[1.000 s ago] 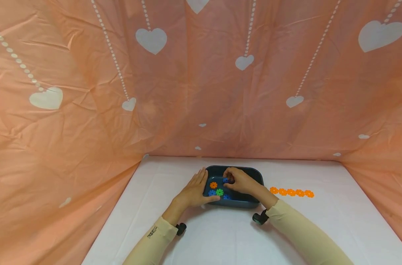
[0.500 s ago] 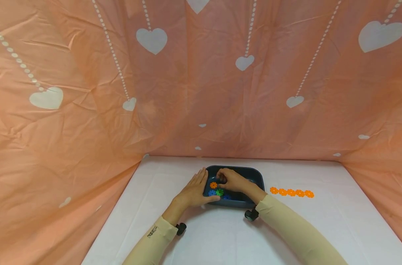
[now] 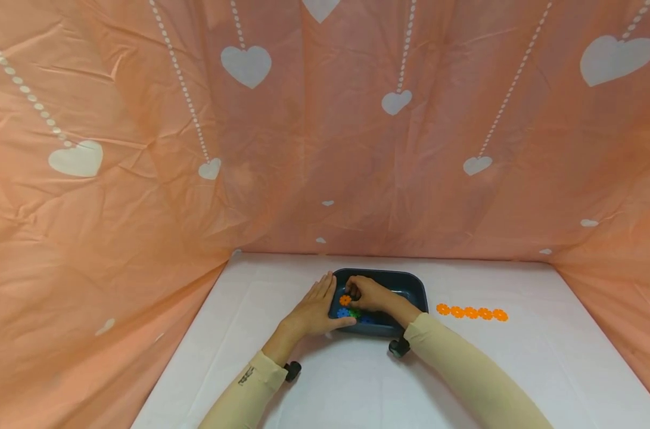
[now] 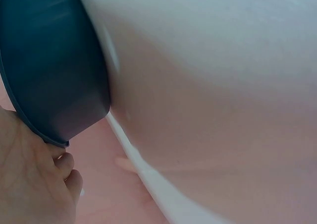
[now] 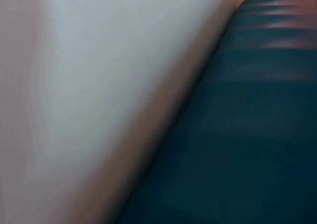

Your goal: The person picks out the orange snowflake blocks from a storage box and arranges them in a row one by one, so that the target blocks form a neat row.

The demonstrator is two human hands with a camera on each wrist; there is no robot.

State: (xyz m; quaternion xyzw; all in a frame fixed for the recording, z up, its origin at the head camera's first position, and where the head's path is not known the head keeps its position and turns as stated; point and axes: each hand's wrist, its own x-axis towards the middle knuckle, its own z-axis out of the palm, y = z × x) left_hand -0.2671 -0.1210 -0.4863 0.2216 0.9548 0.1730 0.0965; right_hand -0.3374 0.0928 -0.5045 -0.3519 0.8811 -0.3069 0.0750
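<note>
A dark blue tray point(image 3: 378, 331) with rounded corners lies on the white table in the head view. My left hand point(image 3: 313, 311) rests along its left side with straight fingers, thumb over the near rim; the left wrist view shows fingers point(image 4: 63, 163) at the tray edge. My right hand point(image 3: 377, 294) reaches inside the tray, index finger and thumb bent around an orange flower-shaped disc point(image 3: 345, 300); I cannot tell whether they pinch it. Near it lie a blue disc point(image 3: 343, 313), a partly covered green disc point(image 3: 355, 314) and a darker blue disc point(image 3: 366, 320).
Right of the tray, several orange flower-shaped discs point(image 3: 471, 313) form a row on the white table point(image 3: 351, 387). An orange-pink curtain point(image 3: 314, 149) with white hearts hangs behind and at both sides. The right wrist view is filled by the tray wall point(image 5: 237, 135) and tabletop.
My right hand has moved left inside the tray, from beside a blue disc to the orange one. It now hides that blue disc and part of the green one. My left hand has stayed put.
</note>
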